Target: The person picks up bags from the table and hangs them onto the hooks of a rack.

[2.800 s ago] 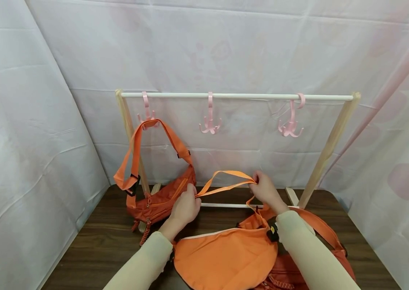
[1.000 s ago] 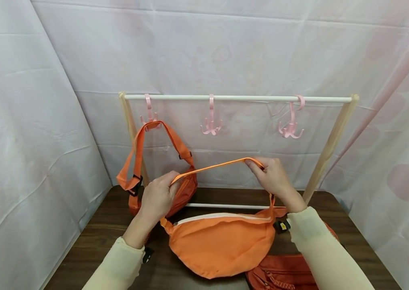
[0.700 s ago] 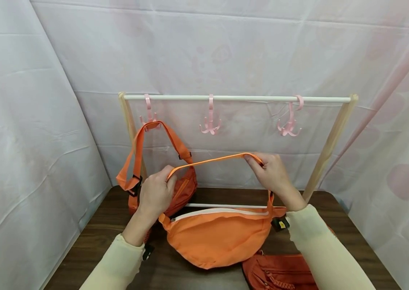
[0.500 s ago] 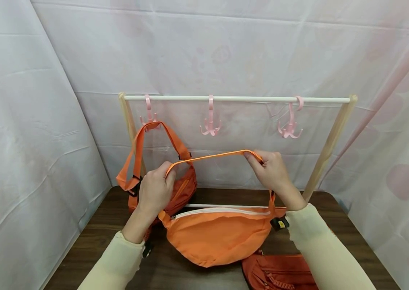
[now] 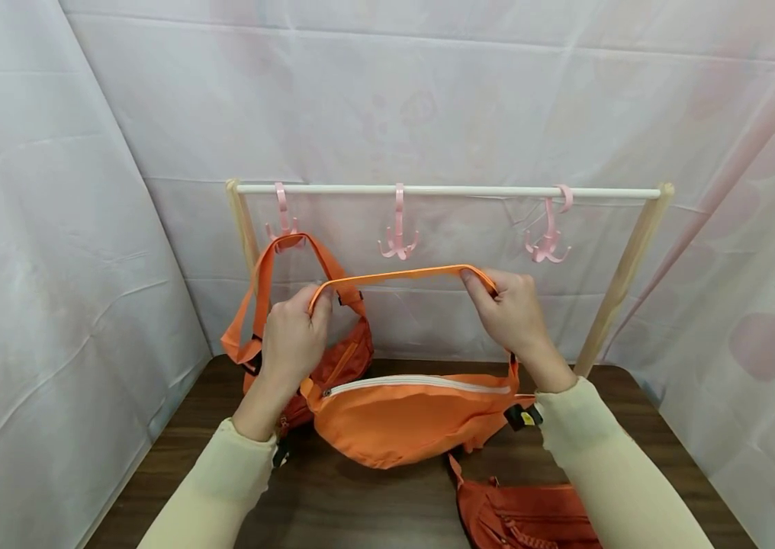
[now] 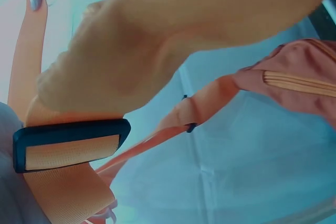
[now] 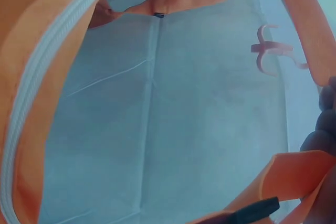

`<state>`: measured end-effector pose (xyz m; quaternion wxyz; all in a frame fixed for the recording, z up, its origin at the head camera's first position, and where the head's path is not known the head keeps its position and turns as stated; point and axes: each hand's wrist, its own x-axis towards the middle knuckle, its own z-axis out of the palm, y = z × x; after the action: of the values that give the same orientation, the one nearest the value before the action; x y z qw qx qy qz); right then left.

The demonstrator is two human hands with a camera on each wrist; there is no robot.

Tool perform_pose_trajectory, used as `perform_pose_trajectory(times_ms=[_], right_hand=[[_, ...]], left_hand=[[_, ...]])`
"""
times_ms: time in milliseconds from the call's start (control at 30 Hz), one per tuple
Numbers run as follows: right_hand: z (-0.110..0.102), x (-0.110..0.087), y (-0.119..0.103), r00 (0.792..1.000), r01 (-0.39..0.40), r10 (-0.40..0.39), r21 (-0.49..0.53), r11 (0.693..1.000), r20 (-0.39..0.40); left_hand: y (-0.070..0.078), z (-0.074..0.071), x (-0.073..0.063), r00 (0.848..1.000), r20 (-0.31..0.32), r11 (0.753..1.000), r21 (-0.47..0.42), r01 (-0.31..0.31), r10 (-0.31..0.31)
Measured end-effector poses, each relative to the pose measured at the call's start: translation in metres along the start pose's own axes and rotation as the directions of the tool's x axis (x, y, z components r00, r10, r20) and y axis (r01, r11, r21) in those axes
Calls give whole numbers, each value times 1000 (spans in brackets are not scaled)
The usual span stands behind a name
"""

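My left hand [image 5: 291,332] and right hand [image 5: 514,314] grip the strap [image 5: 397,274] of an orange waist bag [image 5: 394,431], stretching it nearly level between them. The bag's body hangs beneath, its white zipper [image 5: 422,383] along the top. In the left wrist view, a dark strap slider [image 6: 73,142] sits close to the left hand. Above and behind the strap, a pink claw hook [image 5: 397,240] hangs at the middle of the rail. A rust-orange waist bag [image 5: 353,357] hangs by its strap from the left pink hook [image 5: 283,221], partly hidden by my left hand.
A white rail [image 5: 477,191] on wooden side posts [image 5: 624,282] spans the back of the dark wooden table [image 5: 353,507]. Another pink hook [image 5: 548,236] hangs at the right. A second rust-coloured bag [image 5: 525,511] lies at the front right, partly under my right sleeve.
Both hands have drawn the slack strap taut and raised it toward the rail. The orange bag has come up and away from me with it. The hanging rust-orange bag stays put.
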<state>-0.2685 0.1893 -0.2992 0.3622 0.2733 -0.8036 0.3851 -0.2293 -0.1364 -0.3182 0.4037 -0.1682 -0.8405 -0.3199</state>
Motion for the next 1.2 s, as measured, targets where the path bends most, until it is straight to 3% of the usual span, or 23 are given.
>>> perform_pose_trajectory(times_ms=[400, 900, 1200], right_hand=[[-2, 16, -17, 999, 0, -1, -24, 1000, -47], [-2, 30, -25, 995, -24, 22, -22, 999, -94], [3, 40, -20, 994, -53, 46, -58, 997, -101]], left_hand=[[3, -2, 34, 997, -63, 998, -45, 36, -39], [3, 4, 69, 992, -47, 993, 2, 118, -118], [-1, 10, 84, 986, -35, 985, 36, 167, -165]])
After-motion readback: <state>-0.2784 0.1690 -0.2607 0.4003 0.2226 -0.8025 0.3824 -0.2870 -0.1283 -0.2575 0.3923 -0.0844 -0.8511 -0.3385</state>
